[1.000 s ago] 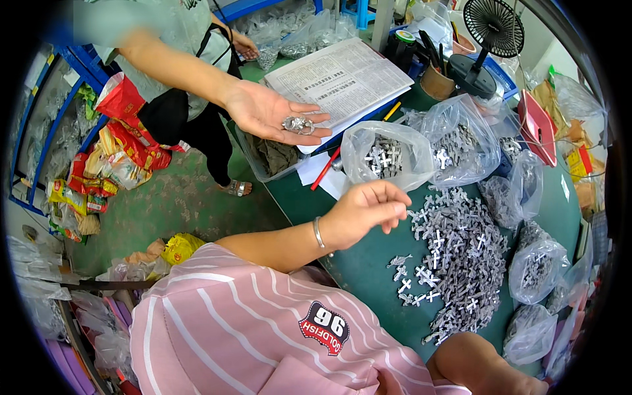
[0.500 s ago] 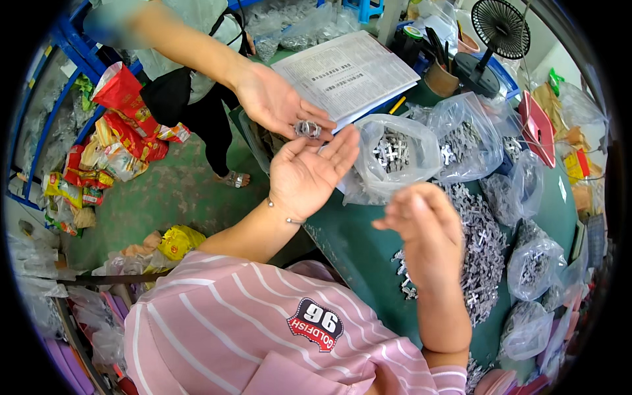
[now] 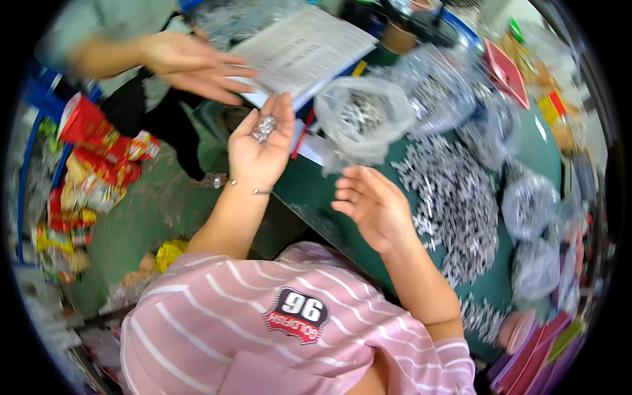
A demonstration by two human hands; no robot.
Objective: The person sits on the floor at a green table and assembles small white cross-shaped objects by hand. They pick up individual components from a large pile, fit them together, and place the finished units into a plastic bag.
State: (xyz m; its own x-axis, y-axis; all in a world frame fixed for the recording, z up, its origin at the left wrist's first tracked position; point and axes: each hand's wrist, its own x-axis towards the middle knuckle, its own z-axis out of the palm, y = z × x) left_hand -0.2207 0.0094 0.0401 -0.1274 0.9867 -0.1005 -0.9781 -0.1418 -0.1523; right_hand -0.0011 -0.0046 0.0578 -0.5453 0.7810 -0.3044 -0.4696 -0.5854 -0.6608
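On the upturned palm of my left hand lies a small clump of shiny silver metal pieces, their exact shape blurred. The fingers are slightly cupped around them. A co-worker's hand, palm showing and fingers spread, is just beyond at the upper left, apart from mine. My right hand hovers over the near edge of the green table, fingers loosely bent with nothing visible in them. It is nearest to a big pile of small grey metal pieces, some cross-shaped, and an open clear plastic bag holding similar pieces.
A printed paper stack lies at the far side. More clear bags of pieces line the table's right side, near a pink tray. Red packaging bags sit on the floor at left. Coloured trays are at lower right.
The silver pieces have passed from the co-worker's hand into my left palm. The co-worker's hand has drawn back left. My right hand has moved left and down, and the view has shifted.
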